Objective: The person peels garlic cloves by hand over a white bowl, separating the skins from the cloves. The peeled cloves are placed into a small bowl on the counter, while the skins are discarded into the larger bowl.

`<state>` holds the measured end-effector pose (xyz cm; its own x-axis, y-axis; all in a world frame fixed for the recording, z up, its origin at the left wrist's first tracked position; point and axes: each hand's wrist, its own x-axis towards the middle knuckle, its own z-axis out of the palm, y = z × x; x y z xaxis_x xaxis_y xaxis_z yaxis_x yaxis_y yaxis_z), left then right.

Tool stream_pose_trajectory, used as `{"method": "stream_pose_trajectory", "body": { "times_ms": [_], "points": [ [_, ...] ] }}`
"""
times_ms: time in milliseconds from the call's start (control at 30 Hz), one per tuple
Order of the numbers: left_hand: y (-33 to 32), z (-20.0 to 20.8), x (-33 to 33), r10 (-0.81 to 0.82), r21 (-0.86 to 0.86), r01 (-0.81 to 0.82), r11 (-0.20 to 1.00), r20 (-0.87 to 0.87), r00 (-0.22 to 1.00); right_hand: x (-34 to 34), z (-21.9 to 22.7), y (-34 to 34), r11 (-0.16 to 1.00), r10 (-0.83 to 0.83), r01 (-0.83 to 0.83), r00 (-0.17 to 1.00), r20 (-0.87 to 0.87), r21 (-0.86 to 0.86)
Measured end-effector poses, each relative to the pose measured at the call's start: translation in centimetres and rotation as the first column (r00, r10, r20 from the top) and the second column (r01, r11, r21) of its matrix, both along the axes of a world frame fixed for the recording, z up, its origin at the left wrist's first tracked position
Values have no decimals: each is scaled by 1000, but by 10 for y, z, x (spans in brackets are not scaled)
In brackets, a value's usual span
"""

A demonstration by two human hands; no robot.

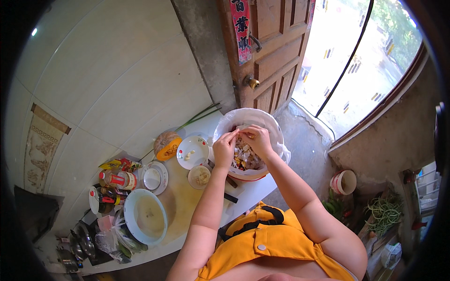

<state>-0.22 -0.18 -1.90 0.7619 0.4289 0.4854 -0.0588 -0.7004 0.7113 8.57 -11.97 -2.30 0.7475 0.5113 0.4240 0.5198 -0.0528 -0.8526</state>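
Over a lined bin full of food scraps, both of my hands meet at the fingertips. My left hand is closed in a pinch, and my right hand pinches against it. Whatever sits between the fingers is too small to make out. Just left of my left hand is a white plate with a few pale pieces like garlic cloves. A small bowl beside my left forearm holds pale chopped bits. A knife with a dark handle lies partly hidden behind that forearm.
A cut pumpkin and green onion stalks lie by the wall. On the counter's left are a basin of water, stacked dishes and sauce bottles. An open wooden door stands beyond the bin.
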Motion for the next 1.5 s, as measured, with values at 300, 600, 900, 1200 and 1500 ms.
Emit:
{"method": "stream_pose_trajectory", "body": {
  "times_ms": [300,600,900,1200,1500],
  "points": [
    [-2,0,-2,9,70,-9,998,1,1000,-1,3,0,998,-29,32,998,59,-44],
    [-2,0,-2,-26,-425,16,905,-17,1000,2,-6,3,988,-146,146,989,8,-50],
    [1,-1,0,-30,-554,54,830,52,998,-1,-7,8,991,-62,68,997,-54,114],
    [1,6,-2,-17,-307,-6,952,-71,997,1,-8,5,996,38,-25,987,-155,80],
    [7,-6,4,-30,-415,18,910,-22,999,0,-8,5,1000,25,-23,991,-130,19]
  ]
}}
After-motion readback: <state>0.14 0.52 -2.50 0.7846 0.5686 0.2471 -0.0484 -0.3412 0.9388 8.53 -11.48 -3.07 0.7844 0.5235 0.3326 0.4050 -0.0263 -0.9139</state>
